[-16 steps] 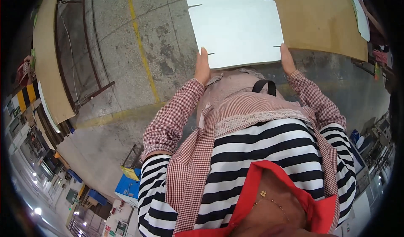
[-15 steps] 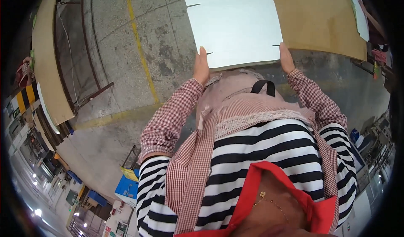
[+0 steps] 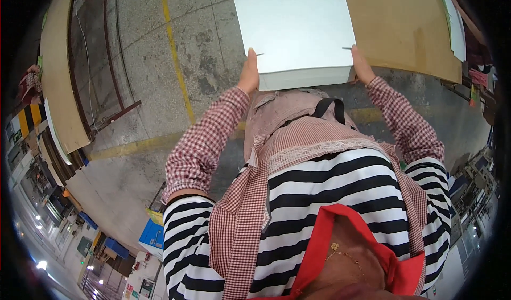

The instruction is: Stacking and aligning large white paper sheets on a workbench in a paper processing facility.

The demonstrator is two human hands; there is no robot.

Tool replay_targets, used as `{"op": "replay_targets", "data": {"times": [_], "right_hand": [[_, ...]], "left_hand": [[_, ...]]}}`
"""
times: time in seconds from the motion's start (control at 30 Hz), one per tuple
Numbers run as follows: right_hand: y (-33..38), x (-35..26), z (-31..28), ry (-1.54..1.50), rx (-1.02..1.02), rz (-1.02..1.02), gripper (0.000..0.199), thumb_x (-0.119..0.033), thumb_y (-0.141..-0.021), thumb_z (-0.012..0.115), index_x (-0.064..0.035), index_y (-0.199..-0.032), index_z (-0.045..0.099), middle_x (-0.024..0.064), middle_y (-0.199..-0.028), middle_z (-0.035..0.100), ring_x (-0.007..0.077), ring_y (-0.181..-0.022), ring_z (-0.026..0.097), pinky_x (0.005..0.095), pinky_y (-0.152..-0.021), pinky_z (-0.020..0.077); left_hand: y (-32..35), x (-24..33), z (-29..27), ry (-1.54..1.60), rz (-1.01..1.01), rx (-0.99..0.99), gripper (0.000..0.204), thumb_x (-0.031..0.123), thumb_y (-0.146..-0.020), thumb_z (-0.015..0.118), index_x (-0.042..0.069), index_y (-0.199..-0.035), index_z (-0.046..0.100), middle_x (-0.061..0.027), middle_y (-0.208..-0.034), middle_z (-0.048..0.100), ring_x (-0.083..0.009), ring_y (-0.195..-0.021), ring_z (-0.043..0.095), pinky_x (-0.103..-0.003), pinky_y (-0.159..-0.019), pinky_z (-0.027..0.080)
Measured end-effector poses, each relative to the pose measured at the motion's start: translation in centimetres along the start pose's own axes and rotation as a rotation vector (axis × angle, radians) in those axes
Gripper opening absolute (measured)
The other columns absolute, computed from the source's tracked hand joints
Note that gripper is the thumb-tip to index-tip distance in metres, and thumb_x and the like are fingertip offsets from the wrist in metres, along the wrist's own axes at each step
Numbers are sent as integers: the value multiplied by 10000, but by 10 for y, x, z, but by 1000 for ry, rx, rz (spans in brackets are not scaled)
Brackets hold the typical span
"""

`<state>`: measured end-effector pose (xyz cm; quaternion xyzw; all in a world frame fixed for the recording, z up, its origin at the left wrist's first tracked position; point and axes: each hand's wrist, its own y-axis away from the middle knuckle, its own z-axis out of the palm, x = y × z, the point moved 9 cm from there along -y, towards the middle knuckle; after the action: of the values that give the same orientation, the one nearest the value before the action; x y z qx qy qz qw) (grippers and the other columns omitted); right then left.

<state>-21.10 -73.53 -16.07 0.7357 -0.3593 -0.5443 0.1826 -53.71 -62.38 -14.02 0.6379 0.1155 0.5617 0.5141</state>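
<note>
A thick stack of white slotted cardboard sheets [image 3: 295, 28] lies in front of my body at the top middle, its near side face showing as a pale band. Short dark slits run inward from its left and right edges. My left hand [image 3: 249, 72] grips the stack's near left corner, thumb up along the edge and the other fingers hidden beside or beneath it. At the near right corner my right hand [image 3: 363, 66] holds it the same way. Whether the stack's far part rests on a surface is not visible.
A brown board-topped table [image 3: 404, 28] adjoins the stack on the right, with pale sheets [image 3: 451, 23] and another person's arm [image 3: 468, 15] at its far end. Another long brown table [image 3: 59, 71] stands at left, beyond a yellow floor line [image 3: 176, 55]. A blue bin [image 3: 153, 236] is behind left.
The stack's near side face has come into fuller view, and its near slits sit slightly higher in the picture. Both hands have shifted a little farther from me, still at its corners.
</note>
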Motion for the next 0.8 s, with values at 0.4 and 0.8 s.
{"op": "replay_targets", "data": {"times": [0.4,0.8], "right_hand": [[21,-11,3,90,197,-240,693,-526,-926,239,25,-1340,299,198,-1377,326,282,-1276,312,321,-1040,234],[11,-40,5,37,70,-165,847,-698,-812,338,-40,-1345,327,180,-1283,430,240,-1177,414,375,-893,404]], "left_hand": [[2,8,-11,-186,335,251,765,609,-896,203,1,-1357,258,-173,-1352,348,-271,-1234,358,-340,-1007,286],[9,18,-5,-123,218,121,807,548,-857,455,-46,-1345,211,-214,-1301,382,-294,-1198,395,-361,-993,320]]}}
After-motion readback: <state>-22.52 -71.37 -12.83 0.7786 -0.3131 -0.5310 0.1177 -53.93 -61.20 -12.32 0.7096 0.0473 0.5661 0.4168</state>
